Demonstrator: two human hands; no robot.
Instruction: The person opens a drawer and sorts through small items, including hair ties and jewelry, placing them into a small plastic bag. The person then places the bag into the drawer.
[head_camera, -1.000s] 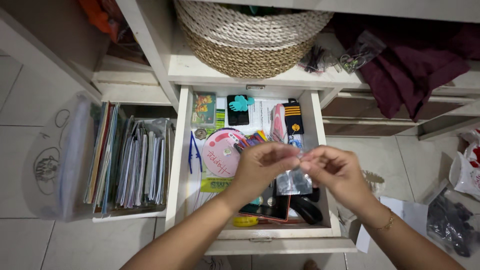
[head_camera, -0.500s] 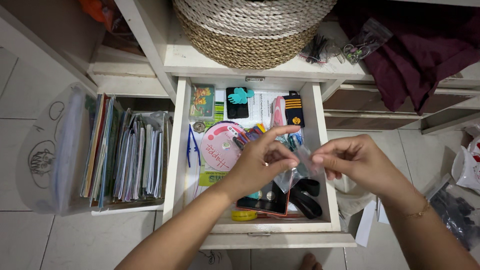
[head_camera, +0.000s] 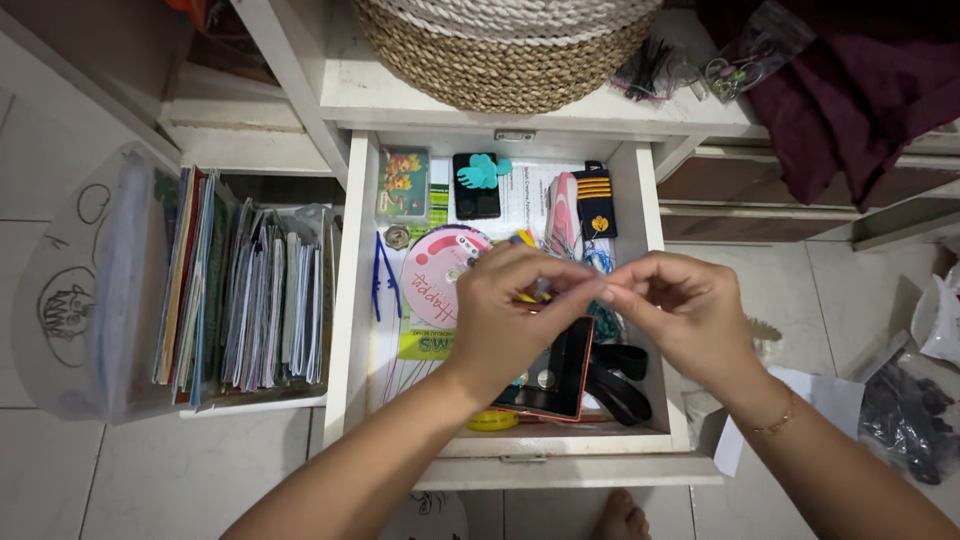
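Left hand: the left hand hovers over the middle of the open drawer, its fingers pinched together on something small at their tips.
Right hand: the right hand meets it from the other side, fingers pinched on the same spot; a thin bracelet sits on the wrist.
Held thing: a small item between the two sets of fingertips, above the drawer; too small and too hidden to name.
Long axis: cannot be told; only the pinch itself runs left to right between the hands.
Drawer: a white drawer pulled out from under a shelf.
Drawer contents: a pink disc, blue tweezers, a black card with a teal cut-out, a dark blue epaulette with gold stripes, a black case with an orange edge below the hands, a black strap just beside it.
Above: a woven basket stands on the shelf; a dark red cloth lies to the right.
Left of drawer: books and folders stand upright in a compartment, beside a clear plastic folder.
Floor: a bare foot shows at the bottom edge.
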